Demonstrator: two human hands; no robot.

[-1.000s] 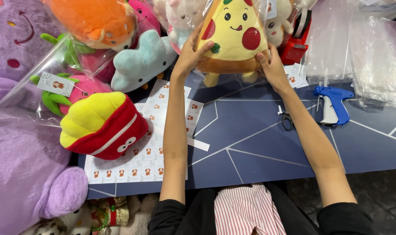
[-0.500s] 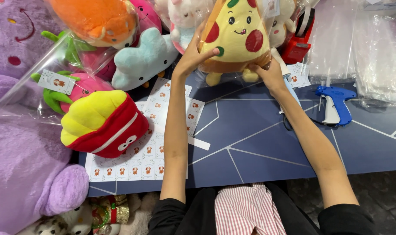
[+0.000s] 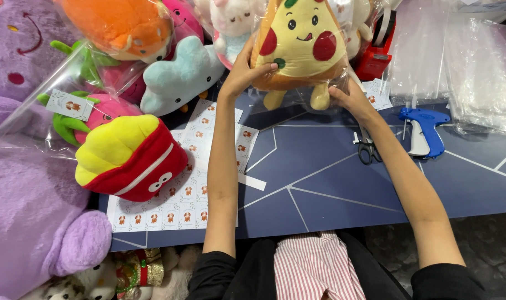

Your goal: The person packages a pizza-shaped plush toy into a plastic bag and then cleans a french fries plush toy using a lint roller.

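Observation:
A pizza-slice plush toy, yellow with red and green spots and a face, sits in a clear plastic bag and is held up above the far side of the blue table. My left hand grips its left edge. My right hand holds the bag at the toy's lower right, by its small legs. Both arms stretch forward over the table.
A red and yellow fries plush lies on sticker sheets at left. Bagged plush toys crowd the back and left, with a big purple one. Scissors, a blue tagging gun, a red tape dispenser and clear bags lie at right.
The pizza plush has tilted and been lifted a little. My right hand slid from its right side down to its lower right corner.

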